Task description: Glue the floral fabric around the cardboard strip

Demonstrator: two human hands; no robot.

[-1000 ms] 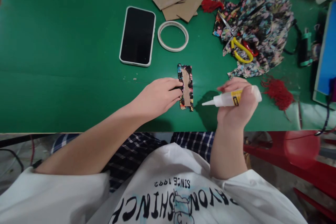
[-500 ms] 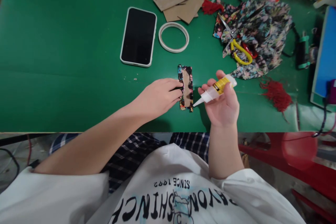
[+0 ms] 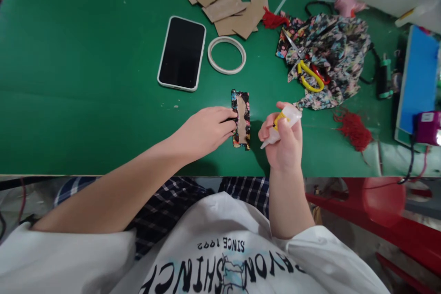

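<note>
A small cardboard strip wrapped at its edges in black floral fabric point(image 3: 243, 119) lies on the green table, its brown middle bare. The fingertips of my left hand point(image 3: 210, 131) grip its left edge and steady it against the tabletop; the thumb is hidden. To the right of the strip, my right hand point(image 3: 284, 140) is closed around a clear glue bottle with a yellow label point(image 3: 288, 117). The bottle's white nozzle points down and left, apart from the strip.
Beyond the strip lie a phone point(image 3: 182, 53), a tape roll point(image 3: 211, 62) and several cardboard pieces point(image 3: 220, 4). At right are floral fabric point(image 3: 341, 41), yellow-and-red-handled scissors point(image 3: 312, 76), red thread point(image 3: 354, 128), a pink glue gun point(image 3: 346, 5) and a blue board point(image 3: 418, 73).
The glue bottle's nozzle has drawn back from the strip's lower right edge, and my right fingers have curled more tightly around the bottle. My left hand stays at the strip. The view has shifted slightly.
</note>
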